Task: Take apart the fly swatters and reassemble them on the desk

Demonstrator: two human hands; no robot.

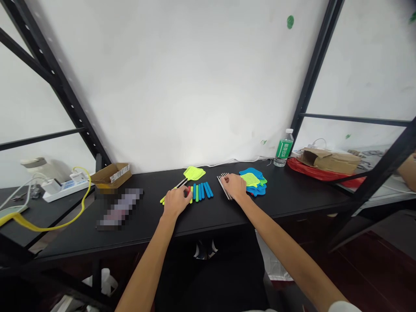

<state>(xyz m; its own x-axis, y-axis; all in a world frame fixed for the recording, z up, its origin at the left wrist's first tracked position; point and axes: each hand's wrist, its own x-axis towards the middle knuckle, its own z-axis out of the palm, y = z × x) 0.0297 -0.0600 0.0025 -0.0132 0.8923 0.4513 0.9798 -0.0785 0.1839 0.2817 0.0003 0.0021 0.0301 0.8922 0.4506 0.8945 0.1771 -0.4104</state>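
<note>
My left hand [176, 201] is closed at the left end of a row of plastic handles, its fingertips on a red handle [189, 189] that is mostly hidden. Blue handles [205, 190] and a green handle [196, 193] lie side by side to its right. Just behind this hand are yellow-green fly swatters [194, 173] with thin metal shafts. Over a bundle of metal rods [224, 187], my right hand [234, 186] pinches with its fingertips; exactly how many rods it grips is hidden. Beside it lies a pile of blue, green and yellow swatter heads [252, 180].
A water bottle [284, 148] stands at the back right, near a red bag [305, 168] and cardboard [329, 160]. On the left are an open cardboard box [112, 175], a blurred flat object [120, 210], a power strip [66, 190] and a yellow cable [85, 201]. Black metal posts flank the desk.
</note>
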